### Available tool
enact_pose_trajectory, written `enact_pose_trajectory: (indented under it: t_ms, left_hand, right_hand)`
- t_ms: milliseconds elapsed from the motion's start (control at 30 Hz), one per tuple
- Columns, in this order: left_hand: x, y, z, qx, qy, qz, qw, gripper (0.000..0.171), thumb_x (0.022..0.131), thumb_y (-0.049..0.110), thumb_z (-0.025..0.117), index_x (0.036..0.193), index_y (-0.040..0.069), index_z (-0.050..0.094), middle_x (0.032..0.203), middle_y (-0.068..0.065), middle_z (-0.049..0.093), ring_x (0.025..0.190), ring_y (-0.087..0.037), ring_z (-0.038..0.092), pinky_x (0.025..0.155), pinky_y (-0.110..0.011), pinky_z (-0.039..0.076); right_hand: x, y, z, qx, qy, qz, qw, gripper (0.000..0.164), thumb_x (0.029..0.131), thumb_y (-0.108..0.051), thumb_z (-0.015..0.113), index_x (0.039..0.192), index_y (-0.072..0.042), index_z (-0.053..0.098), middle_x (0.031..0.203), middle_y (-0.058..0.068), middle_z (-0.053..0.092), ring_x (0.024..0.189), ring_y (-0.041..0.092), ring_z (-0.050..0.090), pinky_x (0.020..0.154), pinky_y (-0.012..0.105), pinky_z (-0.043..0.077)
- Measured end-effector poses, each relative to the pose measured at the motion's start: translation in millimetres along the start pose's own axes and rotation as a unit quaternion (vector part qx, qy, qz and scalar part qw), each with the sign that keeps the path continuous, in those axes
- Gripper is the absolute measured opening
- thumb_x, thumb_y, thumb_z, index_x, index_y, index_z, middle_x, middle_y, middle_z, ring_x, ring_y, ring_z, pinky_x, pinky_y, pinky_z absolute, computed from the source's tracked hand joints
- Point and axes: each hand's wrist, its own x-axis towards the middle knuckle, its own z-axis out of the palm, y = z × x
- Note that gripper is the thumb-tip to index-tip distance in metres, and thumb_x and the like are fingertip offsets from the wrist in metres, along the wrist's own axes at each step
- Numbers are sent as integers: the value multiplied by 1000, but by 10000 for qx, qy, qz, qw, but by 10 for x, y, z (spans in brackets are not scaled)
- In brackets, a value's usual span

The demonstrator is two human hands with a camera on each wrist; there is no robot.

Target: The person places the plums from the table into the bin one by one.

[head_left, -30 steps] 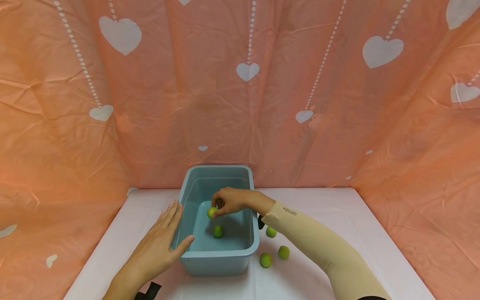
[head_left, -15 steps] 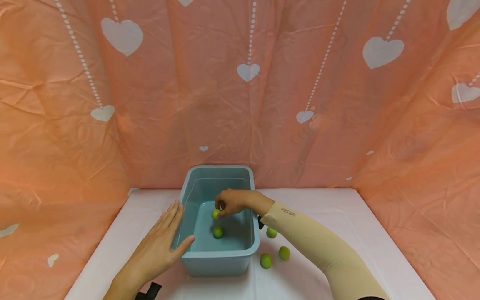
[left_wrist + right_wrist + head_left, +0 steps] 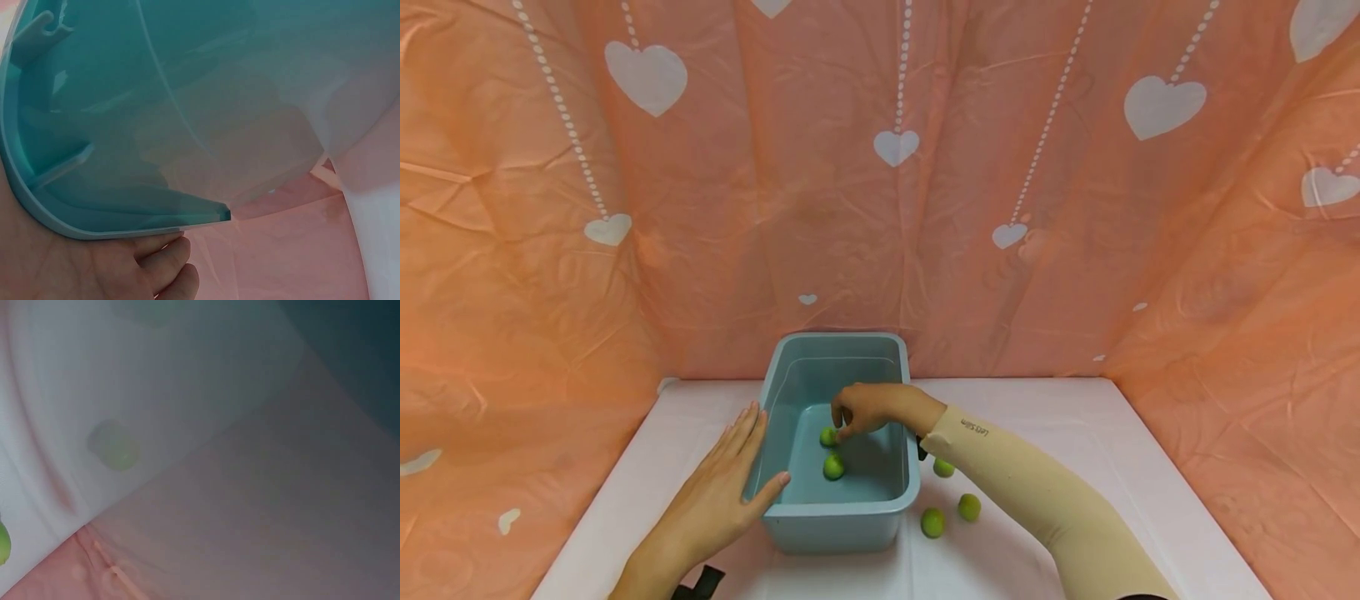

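Observation:
In the head view a grey-blue plastic bin (image 3: pixel 838 507) holds two limes. One lime (image 3: pixel 828 437) lies on the floor of the bin beside the fingertips of my right hand (image 3: pixel 867 406), whose fingers are loosely bent and spread off it. Nearer the front wall is the second lime (image 3: pixel 833 467). My left hand (image 3: pixel 718 487) rests along the bin's left rim with straight fingers, thumb over the front corner. The left wrist view has that palm (image 3: pixel 81 265) against the outside of the bin rim (image 3: pixel 94 234). My right hand does not show in the right wrist view.
To the bin's right, limes lie on the white tabletop (image 3: pixel 1037 567): one lime (image 3: pixel 932 522) in front, another lime (image 3: pixel 969 507) beside it, and a third lime (image 3: pixel 943 467) partly under my right forearm. An orange curtain (image 3: pixel 820 208) with hearts encloses the back and sides.
My right hand pinched a lime and moved it slightly right inside the bin. Now its fingers have let go, and the lime sits lower on the floor. The left hand stays put.

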Motion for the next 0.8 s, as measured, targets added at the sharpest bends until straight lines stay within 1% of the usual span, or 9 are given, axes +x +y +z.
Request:
enact_pose_trajectory:
  t_ms: [233,367,533,700,800]
  left_hand:
    - [1,3,2,24,0,2,10000,94,105,61,60,168,-2,28,176,-22,22,162,-45,22,123,-68,30]
    - [2,4,0,34,-14,0,10000,95,105,61,60,168,-2,28,176,-22,22,162,-45,22,124,-68,30]
    - [4,4,-4,10,-39,-35,10000,95,106,62,59,169,-1,27,177,-21,20,161,-46,22,123,-69,29]
    - [8,2,1,-5,-34,-34,10000,95,106,61,59,169,-1,27,177,-22,20,161,-47,22,123,-69,29]
    - [10,6,3,3,-24,-32,10000,95,106,61,59,169,-1,27,176,-23,20,161,-47,22,123,-69,29]
  right_hand:
    - [-1,17,0,124,111,-319,9994,28,101,-21,79,121,-2,77,104,3,74,93,11,65,82,24,54]
    - [-19,32,-11,285,312,-582,9974,24,101,-21,78,119,-4,76,104,2,74,91,8,65,82,21,55]
    - [-49,41,-27,500,530,-896,9933,26,103,-20,76,121,-2,75,102,2,74,89,6,65,82,20,55]
    - [-93,33,-55,597,660,-925,9917,23,104,-24,75,121,-9,75,103,-2,74,91,4,66,83,20,55]
    - [-145,33,-93,735,851,-941,9892,21,104,-24,75,121,-12,75,106,-3,74,94,5,67,85,21,56]
